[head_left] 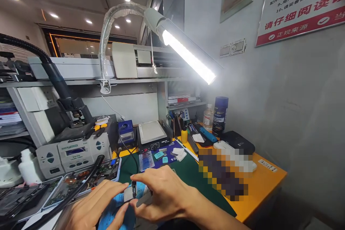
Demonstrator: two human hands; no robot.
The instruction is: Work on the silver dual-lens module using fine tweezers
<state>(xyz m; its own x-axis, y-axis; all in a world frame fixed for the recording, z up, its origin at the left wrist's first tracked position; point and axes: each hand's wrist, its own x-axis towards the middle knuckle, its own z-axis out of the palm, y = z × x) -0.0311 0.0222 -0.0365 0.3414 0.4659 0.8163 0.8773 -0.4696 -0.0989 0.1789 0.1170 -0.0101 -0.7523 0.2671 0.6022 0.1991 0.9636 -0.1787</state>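
Together, hands (161,196) (both) on small part (128,194)

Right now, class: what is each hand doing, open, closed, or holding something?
Left hand: pinching the small grey part.
Right hand: closed on the same part, fingertips at its dark edge.

Grey wall (269,90), lit lamp (188,55) — orange bench (265,181), shelves (129,81)

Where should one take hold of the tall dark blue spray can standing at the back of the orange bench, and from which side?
Grip the tall dark blue spray can around its cylindrical middle, probably from the front. It stands upright, the grey wall is close behind, and a clear bottle stands at its left, so a sideways wrap from the front looks easiest.
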